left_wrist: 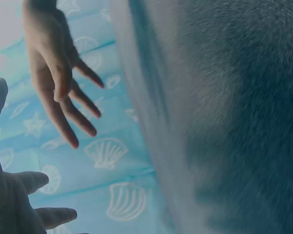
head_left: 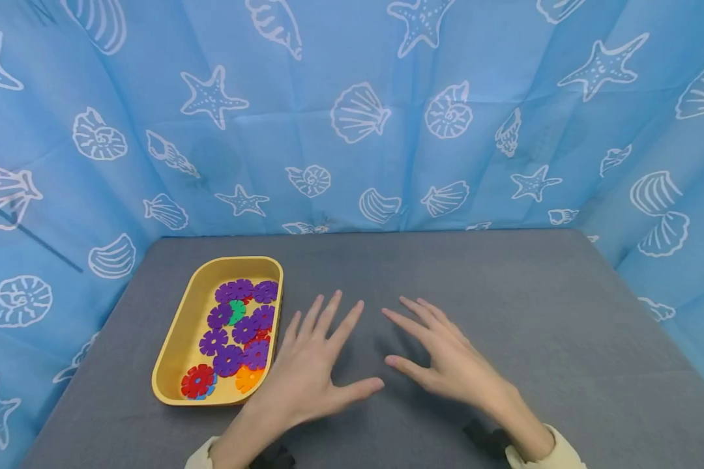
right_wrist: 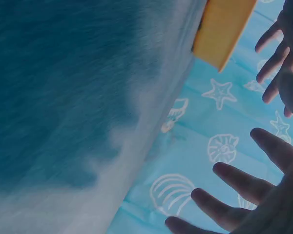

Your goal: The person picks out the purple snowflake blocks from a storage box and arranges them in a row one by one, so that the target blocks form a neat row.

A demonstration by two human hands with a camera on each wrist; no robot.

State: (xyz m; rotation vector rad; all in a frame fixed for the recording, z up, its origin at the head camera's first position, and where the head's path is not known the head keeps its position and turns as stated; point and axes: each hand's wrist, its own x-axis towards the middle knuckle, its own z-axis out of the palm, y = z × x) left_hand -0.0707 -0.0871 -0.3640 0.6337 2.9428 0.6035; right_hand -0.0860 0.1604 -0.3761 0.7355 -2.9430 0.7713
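My left hand [head_left: 313, 371] hovers over the grey table just right of a yellow tray [head_left: 178, 332], its fingers spread and nothing in them. To its right, my right hand [head_left: 452, 358] is also held above the table with straight, parted fingers and holds nothing. The two hands are apart. Inside the tray lie several flower-shaped plastic discs: mostly purple discs [head_left: 229, 360], a red disc [head_left: 197, 381] over a blue one, a green disc [head_left: 237, 312] and an orange disc [head_left: 248, 378]. My left hand and wrist hide part of the tray's lower right edge.
A grey cloth covers the table [head_left: 504, 280]. Behind it and at both sides hangs a blue curtain [head_left: 305, 130] with white shells and starfish. The right wrist view shows the tray's yellow side [right_wrist: 224, 34] near the table edge.
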